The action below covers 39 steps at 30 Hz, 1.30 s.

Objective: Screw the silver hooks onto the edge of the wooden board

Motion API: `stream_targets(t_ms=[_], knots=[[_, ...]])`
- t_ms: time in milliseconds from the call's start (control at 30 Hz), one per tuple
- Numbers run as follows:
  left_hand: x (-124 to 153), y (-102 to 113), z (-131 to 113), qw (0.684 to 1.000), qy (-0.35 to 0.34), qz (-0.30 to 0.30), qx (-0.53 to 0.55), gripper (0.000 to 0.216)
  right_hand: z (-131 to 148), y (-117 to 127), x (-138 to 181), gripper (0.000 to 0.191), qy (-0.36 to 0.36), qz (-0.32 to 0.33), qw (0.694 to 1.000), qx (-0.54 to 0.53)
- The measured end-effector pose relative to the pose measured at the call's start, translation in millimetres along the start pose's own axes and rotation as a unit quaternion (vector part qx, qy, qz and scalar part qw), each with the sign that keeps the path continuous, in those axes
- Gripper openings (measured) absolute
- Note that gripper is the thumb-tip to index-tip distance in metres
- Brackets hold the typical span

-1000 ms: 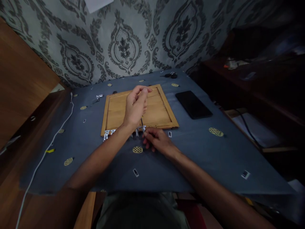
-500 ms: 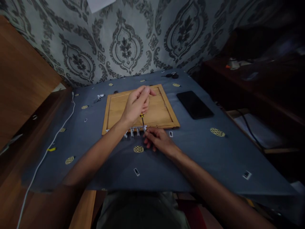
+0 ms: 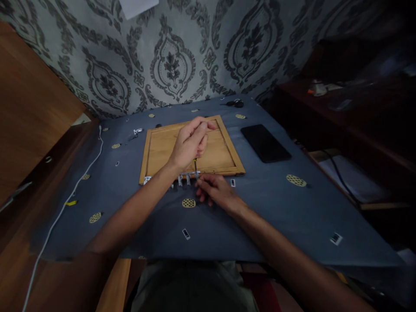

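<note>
A wooden framed panel [image 3: 224,151] lies flat on a blue-grey cloth [image 3: 266,203]. My left hand [image 3: 190,143] hovers over the panel, closed around a small screwdriver [image 3: 195,167] that points down at the panel's near edge. A row of small metal hinges or brackets [image 3: 183,177] sits along that edge. My right hand [image 3: 216,193] rests on the cloth just below, fingers pinched at the rightmost bracket under the screwdriver tip.
A black phone [image 3: 264,143] lies right of the panel. Small metal parts [image 3: 136,131] and a dark object [image 3: 234,103] sit near the patterned wall. A white cable [image 3: 65,201] runs down the left side. Dark wooden furniture stands at right.
My left hand has turned a little on the screwdriver and its shaft stays over the same bracket. The right hand has hardly moved.
</note>
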<state>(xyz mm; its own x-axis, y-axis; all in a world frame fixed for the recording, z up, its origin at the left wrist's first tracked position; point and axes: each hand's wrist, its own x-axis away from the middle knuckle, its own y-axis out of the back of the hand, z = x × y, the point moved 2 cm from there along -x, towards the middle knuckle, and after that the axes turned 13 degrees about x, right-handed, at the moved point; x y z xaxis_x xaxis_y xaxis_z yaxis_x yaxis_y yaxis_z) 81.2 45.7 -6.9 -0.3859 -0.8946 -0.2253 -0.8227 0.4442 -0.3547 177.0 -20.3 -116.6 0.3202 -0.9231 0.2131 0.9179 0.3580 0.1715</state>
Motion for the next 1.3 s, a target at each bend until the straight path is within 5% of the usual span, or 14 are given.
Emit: stream_targets(t_ms=[233, 500, 700, 933, 1167, 1300], knots=[[-4.1, 0.7, -5.9, 0.995, 0.058, 0.08, 0.021, 0.017, 0.7, 0.4, -0.3, 0.019, -0.002, 0.004, 1.0, 0.004], [5.6, 0.7, -0.7, 0.986, -0.085, -0.142, 0.004, 0.023, 1.6, 0.5, 1.4, 0.018, 0.0, -0.002, 1.0, 0.006], [3.4, -2.8, 4.0, 0.994, -0.074, -0.077, 0.018, 0.026, 0.5, 0.2, 0.7, 0.02, 0.003, -0.001, 1.0, 0.003], [-6.2, -1.5, -1.9, 0.998, 0.043, 0.036, 0.009, 0.025, 0.8, 0.3, 1.0, 0.02, -0.001, -0.002, 1.0, 0.002], [0.8, -2.2, -0.5, 0.988, -0.081, -0.121, -0.045, 0.02, 3.1, 0.1, 2.2, 0.017, -0.006, -0.005, 1.0, 0.001], [4.9, -6.2, 4.8, 0.989, -0.084, -0.119, -0.016, 0.025, 2.6, 0.0, 2.0, 0.018, -0.007, -0.006, 1.0, 0.001]])
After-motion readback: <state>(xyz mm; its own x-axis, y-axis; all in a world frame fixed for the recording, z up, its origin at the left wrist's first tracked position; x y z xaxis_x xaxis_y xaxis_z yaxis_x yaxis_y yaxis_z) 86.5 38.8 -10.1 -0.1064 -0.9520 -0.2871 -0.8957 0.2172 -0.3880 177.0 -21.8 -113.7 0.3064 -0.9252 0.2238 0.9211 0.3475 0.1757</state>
